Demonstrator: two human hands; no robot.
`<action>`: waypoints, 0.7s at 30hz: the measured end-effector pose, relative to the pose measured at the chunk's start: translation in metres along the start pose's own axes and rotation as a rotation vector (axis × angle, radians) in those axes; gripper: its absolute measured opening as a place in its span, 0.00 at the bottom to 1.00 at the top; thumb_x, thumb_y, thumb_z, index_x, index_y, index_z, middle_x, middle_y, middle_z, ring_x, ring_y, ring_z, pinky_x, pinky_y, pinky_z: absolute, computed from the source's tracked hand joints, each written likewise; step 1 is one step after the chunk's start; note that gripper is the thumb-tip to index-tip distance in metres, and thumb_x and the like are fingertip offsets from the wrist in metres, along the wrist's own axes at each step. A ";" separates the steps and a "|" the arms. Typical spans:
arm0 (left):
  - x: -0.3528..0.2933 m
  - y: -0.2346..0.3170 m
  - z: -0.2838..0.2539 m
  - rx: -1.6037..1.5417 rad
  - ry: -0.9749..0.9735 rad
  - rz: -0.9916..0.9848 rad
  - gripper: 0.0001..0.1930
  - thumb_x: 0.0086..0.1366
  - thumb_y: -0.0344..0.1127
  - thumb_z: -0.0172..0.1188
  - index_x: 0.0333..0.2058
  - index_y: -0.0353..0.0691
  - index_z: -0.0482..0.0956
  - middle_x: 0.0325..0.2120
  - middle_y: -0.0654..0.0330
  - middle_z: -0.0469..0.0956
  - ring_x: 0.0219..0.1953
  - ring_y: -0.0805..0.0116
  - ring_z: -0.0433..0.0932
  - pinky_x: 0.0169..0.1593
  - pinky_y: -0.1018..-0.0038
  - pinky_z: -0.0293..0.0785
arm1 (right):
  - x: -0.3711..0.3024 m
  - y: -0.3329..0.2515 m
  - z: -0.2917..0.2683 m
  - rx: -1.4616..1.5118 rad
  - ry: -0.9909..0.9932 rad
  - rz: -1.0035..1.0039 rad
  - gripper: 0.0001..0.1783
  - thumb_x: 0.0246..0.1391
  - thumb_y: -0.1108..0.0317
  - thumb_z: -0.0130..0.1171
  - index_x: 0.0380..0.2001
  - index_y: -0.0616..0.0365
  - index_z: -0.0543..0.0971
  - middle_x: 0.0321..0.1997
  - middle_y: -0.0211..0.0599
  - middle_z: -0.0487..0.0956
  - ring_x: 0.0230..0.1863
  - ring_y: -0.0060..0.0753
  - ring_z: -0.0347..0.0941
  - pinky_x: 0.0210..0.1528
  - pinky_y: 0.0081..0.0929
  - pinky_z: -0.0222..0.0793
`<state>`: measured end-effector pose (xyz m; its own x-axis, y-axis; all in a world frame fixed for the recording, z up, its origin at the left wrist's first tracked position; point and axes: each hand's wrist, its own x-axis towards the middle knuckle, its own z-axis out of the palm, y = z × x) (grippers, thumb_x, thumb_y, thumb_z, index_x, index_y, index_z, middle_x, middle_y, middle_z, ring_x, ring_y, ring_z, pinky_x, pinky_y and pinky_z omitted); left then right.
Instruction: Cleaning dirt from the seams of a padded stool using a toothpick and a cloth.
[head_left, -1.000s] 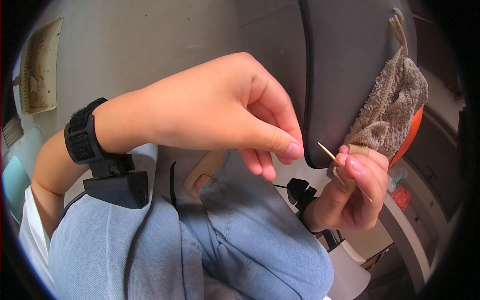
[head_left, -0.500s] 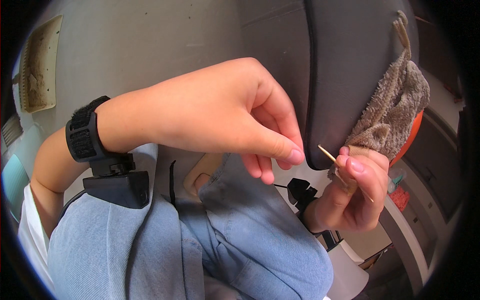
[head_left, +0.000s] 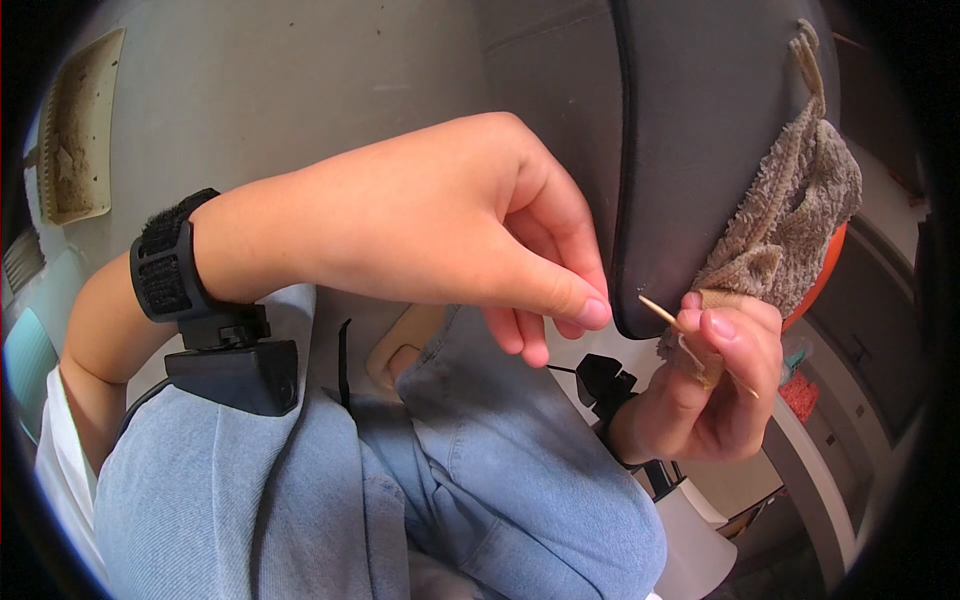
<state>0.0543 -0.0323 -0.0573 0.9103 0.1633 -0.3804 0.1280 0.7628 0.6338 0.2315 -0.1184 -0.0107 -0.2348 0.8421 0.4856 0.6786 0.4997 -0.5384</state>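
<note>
My left hand [head_left: 470, 225] reaches in from the left with thumb and forefinger pressed together; whatever they might hold is too small or hidden to make out. Opposite it, a thin wooden toothpick [head_left: 657, 310] is pinched in my right hand [head_left: 695, 405]. The toothpick's pale tip points up and left toward the left fingertips, with a gap between. Its other end shows past the fingers lower right. Beige bandage strips wrap parts of the right fingers. Behind that hand, a grey-brown fluffy cloth [head_left: 785, 215] lies on a dark grey padded surface [head_left: 705, 150].
My lap in light blue jeans [head_left: 520, 470] is below the hands. A black strapped device [head_left: 232, 375] sits at my left wrist, another [head_left: 603, 385] at my right. A dirty cream dustpan-like tray [head_left: 82, 130] stands at far left. Something orange [head_left: 815, 275] shows behind the cloth.
My right hand has shifted slightly to the right with the toothpick, and the tip sits a touch lower. My left hand has hardly moved.
</note>
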 end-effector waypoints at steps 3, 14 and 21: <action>0.000 0.000 0.000 0.005 -0.009 0.001 0.09 0.54 0.27 0.58 0.32 0.27 0.76 0.25 0.54 0.77 0.24 0.70 0.78 0.27 0.81 0.76 | -0.002 0.000 0.002 -0.019 0.068 0.005 0.11 0.34 0.79 0.59 0.27 0.68 0.74 0.21 0.39 0.74 0.17 0.31 0.69 0.22 0.19 0.62; -0.002 -0.005 -0.002 -0.016 -0.037 0.006 0.10 0.56 0.30 0.56 0.33 0.27 0.75 0.26 0.54 0.77 0.25 0.70 0.78 0.27 0.81 0.75 | -0.003 -0.004 0.007 -0.029 0.065 0.055 0.12 0.33 0.79 0.60 0.27 0.67 0.74 0.21 0.40 0.74 0.18 0.32 0.69 0.22 0.20 0.61; -0.004 -0.006 -0.003 0.421 0.033 0.499 0.06 0.50 0.28 0.62 0.26 0.32 0.78 0.19 0.58 0.77 0.19 0.73 0.75 0.22 0.81 0.71 | -0.004 -0.004 0.008 -0.020 0.078 0.040 0.12 0.33 0.79 0.60 0.27 0.68 0.74 0.20 0.40 0.74 0.18 0.31 0.69 0.22 0.20 0.61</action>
<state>0.0485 -0.0353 -0.0614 0.8886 0.4586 0.0119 -0.1577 0.2811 0.9466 0.2240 -0.1221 -0.0158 -0.1534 0.8424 0.5165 0.7000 0.4615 -0.5449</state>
